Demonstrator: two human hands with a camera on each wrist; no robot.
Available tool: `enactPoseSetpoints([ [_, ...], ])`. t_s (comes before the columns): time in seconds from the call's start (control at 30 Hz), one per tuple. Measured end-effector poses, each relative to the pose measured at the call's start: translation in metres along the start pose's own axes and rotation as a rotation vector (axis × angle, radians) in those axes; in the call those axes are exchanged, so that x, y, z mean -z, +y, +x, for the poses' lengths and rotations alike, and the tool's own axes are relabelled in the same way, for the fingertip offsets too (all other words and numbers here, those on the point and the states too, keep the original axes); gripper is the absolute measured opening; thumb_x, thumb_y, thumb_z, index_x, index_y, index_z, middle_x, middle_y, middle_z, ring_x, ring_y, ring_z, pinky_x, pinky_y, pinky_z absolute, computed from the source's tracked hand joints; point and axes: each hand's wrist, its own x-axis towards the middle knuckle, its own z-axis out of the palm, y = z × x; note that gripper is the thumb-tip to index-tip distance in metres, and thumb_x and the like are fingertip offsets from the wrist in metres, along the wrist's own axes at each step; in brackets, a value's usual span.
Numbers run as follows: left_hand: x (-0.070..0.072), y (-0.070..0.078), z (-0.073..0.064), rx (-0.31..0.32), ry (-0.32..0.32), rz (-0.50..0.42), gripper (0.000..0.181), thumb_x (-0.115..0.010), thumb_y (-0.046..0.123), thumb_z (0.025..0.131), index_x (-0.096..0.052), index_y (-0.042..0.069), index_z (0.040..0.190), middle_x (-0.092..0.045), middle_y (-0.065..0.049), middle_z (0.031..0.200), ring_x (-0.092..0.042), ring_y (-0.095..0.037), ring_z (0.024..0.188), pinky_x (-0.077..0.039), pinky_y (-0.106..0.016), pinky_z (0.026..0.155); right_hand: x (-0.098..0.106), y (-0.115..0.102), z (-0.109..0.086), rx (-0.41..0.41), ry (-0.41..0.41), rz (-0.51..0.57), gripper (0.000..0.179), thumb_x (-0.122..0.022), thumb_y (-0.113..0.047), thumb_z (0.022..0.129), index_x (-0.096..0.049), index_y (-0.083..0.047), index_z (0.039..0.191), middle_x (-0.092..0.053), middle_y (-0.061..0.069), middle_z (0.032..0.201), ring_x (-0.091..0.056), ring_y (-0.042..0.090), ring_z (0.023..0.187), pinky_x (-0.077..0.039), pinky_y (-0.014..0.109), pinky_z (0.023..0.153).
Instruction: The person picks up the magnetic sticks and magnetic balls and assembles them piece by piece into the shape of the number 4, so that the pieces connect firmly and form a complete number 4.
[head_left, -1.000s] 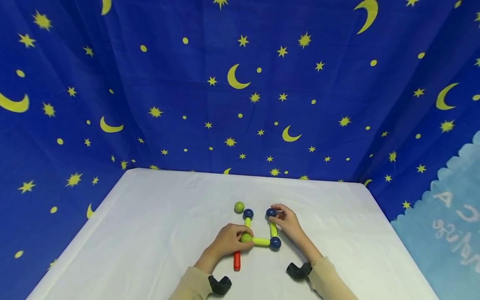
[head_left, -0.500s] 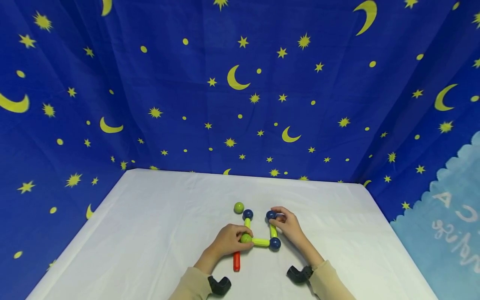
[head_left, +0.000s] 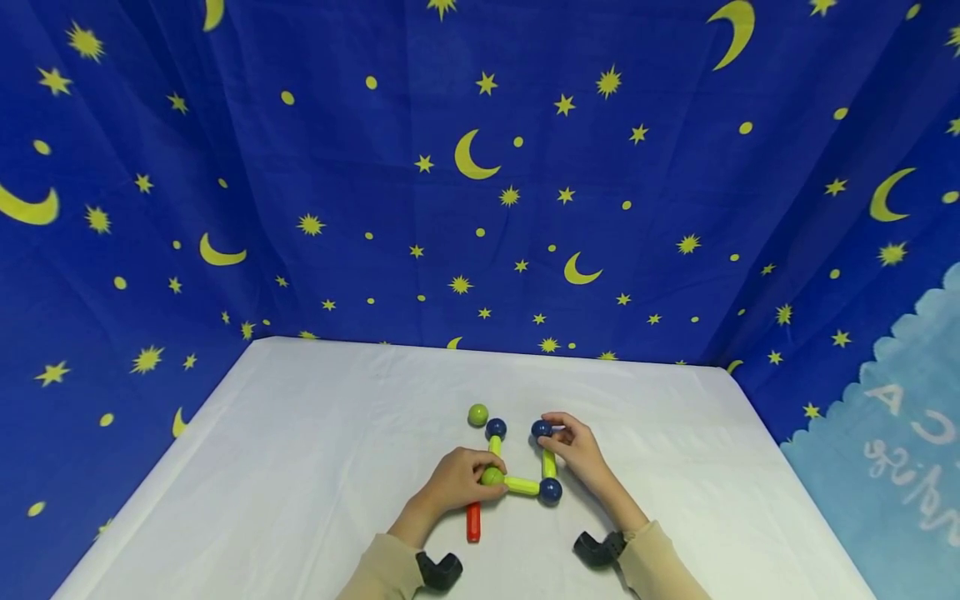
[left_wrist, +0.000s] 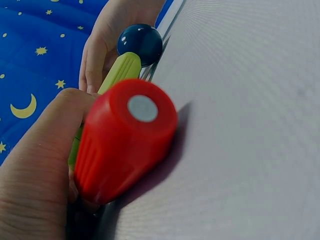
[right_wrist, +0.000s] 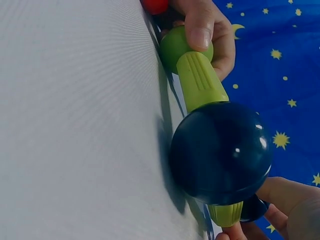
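Note:
Magnetic rods and balls form a U on the white table. At its near left corner, my left hand (head_left: 467, 481) grips a green ball (head_left: 492, 476) between thumb and fingers. My right hand (head_left: 576, 444) pinches a dark blue ball (head_left: 542, 428) at the far end of the right lime rod (head_left: 549, 465). Another blue ball (right_wrist: 220, 152) makes the near right corner, joined to the green ball by a lime rod (head_left: 522, 485). The left lime rod (head_left: 495, 445) ends in a third blue ball (head_left: 496, 428). A red rod (left_wrist: 132, 135) extends from beneath my left hand toward me.
A loose green ball (head_left: 477, 414) lies just beyond the left blue ball. The white-covered table (head_left: 337, 417) meets a blue star-patterned cloth (head_left: 390, 208) at its back and sides. Black curved mounts (head_left: 598, 548) stick out from both wrists.
My right hand and its blue ball have moved slightly toward me, and the near right blue ball has shifted a little the same way. The left hand stays in place.

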Motion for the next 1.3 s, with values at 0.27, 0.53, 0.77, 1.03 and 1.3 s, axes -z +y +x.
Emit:
enactPoseSetpoints([
  [0.27,0.001,0.002,-0.001,-0.002,0.010,0.031,0.020,-0.077,0.039,0.076,-0.071,0.024,0.088,-0.040,0.015,0.058,-0.033,0.003,0.052,-0.026,-0.015,0.053,0.000,-0.003,-0.002,-0.001,-0.008,0.020,0.038,-0.071,-0.008,0.083,-0.061,0.001,0.119,-0.063,0.019,0.113,-0.054,0.004,0.073,-0.045,0.018,0.066],
  [0.53,-0.001,0.004,-0.001,0.002,0.047,0.106,0.025,-0.079,0.047,0.071,-0.069,0.027,0.083,-0.043,0.017,0.061,-0.035,0.002,0.056,-0.026,-0.015,0.055,0.003,-0.034,-0.014,-0.035,-0.036,0.027,0.039,-0.066,-0.003,0.085,-0.057,0.008,0.121,-0.061,0.024,0.115,-0.054,0.006,0.076,-0.044,0.018,0.068],
  [0.77,-0.002,0.004,-0.001,0.007,0.052,0.128,0.024,-0.078,0.047,0.072,-0.068,0.029,0.082,-0.045,0.017,0.061,-0.036,0.001,0.056,-0.027,-0.016,0.056,0.001,-0.021,-0.007,-0.074,-0.024,0.083,0.040,-0.067,-0.007,0.085,-0.057,0.005,0.122,-0.061,0.022,0.117,-0.054,0.005,0.077,-0.047,0.018,0.069],
  [1.03,-0.001,0.004,-0.001,0.004,0.066,0.145,0.024,-0.078,0.047,0.072,-0.069,0.028,0.082,-0.045,0.017,0.061,-0.036,0.001,0.057,-0.027,-0.015,0.056,-0.003,-0.003,0.000,-0.157,0.008,0.144,0.041,-0.067,-0.010,0.085,-0.057,0.001,0.123,-0.059,0.018,0.115,-0.058,0.010,0.073,-0.052,0.023,0.059],
  [1.3,-0.002,0.003,-0.001,0.005,0.066,0.143,0.025,-0.078,0.047,0.072,-0.069,0.027,0.083,-0.046,0.016,0.062,-0.037,0.001,0.058,-0.029,-0.016,0.057,-0.002,-0.001,0.001,-0.168,0.016,0.119,0.041,-0.067,-0.010,0.085,-0.057,0.002,0.123,-0.058,0.022,0.120,-0.058,0.008,0.071,-0.051,0.022,0.060],
])
